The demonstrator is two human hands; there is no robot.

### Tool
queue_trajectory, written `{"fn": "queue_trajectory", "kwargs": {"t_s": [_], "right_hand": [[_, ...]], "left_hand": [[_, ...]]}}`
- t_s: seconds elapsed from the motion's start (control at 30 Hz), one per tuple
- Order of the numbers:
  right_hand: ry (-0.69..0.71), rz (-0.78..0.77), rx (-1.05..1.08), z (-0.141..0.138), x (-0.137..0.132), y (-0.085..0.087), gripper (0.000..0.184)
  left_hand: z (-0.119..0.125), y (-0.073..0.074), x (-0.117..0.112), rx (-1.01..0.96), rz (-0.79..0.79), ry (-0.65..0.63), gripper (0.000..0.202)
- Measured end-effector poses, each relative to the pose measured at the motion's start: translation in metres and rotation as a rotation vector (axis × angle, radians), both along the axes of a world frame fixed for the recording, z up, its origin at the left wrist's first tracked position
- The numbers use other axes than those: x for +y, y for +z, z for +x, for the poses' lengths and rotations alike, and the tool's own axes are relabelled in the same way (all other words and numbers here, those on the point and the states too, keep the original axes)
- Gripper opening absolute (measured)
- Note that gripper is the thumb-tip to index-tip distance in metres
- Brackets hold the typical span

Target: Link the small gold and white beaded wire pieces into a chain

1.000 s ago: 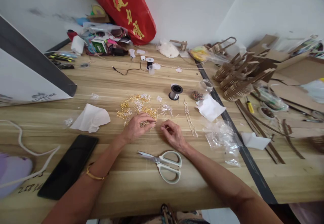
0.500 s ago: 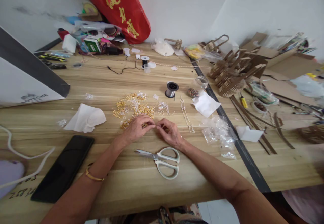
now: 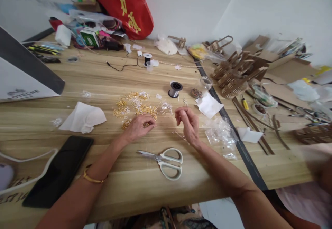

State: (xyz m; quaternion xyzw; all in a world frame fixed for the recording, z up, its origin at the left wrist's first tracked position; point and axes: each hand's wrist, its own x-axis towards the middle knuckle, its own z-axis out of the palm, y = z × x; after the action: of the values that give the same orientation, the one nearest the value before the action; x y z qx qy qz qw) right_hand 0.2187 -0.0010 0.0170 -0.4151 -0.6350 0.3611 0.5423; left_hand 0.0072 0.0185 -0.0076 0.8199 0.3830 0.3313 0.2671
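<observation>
My left hand rests at the near edge of a pile of gold and silver jewellery findings. Its fingers are curled, with small brownish beads showing in the hollow between thumb and fingers. My right hand is to the right of it, its fingers bent in and closed; whatever they hold is hidden. A short beaded chain lies by the right hand's inner side, partly hidden. Scissors with white handles lie in front of both hands. Silver pins lie between the hands, farther back.
A wire spool, a jar of beads and white paper stand or lie behind my right hand. Clear plastic bags are to its right. At left are a black phone and a tissue. Small woven baskets stand back right.
My hands, fingertips together before, are now apart. The right hand has moved right and slightly back, over the long chain on the table. The left hand has hardly moved.
</observation>
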Motion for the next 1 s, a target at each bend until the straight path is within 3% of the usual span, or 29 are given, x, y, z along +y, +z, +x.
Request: {"fn": "queue_trajectory", "kwargs": {"t_s": [0.13, 0.23, 0.43, 0.63, 0.8, 1.0], "right_hand": [[-0.067, -0.022, -0.058, 0.009, 0.005, 0.014, 0.026], [-0.022, -0.070, -0.099, 0.012, 0.009, 0.018, 0.030], [0.248, -0.258, -0.069, 0.001, 0.021, 0.017, 0.024], [0.565, -0.451, -0.035, -0.013, 0.032, 0.001, 0.028], [0.426, -0.266, -0.131, -0.012, 0.034, -0.015, 0.018], [0.334, -0.047, -0.310, -0.011, 0.028, -0.019, 0.010]], "left_hand": [[0.001, 0.000, 0.001, -0.008, 0.015, -0.017, 0.010], [0.001, 0.002, 0.002, 0.013, 0.038, -0.003, 0.009], [0.003, 0.014, 0.006, 0.078, 0.138, 0.041, 0.010], [0.011, 0.020, 0.004, 0.162, 0.283, 0.151, 0.013], [0.013, 0.012, -0.001, 0.196, 0.280, 0.159, 0.012], [0.016, 0.004, -0.003, 0.133, 0.241, 0.170, 0.012]]}}
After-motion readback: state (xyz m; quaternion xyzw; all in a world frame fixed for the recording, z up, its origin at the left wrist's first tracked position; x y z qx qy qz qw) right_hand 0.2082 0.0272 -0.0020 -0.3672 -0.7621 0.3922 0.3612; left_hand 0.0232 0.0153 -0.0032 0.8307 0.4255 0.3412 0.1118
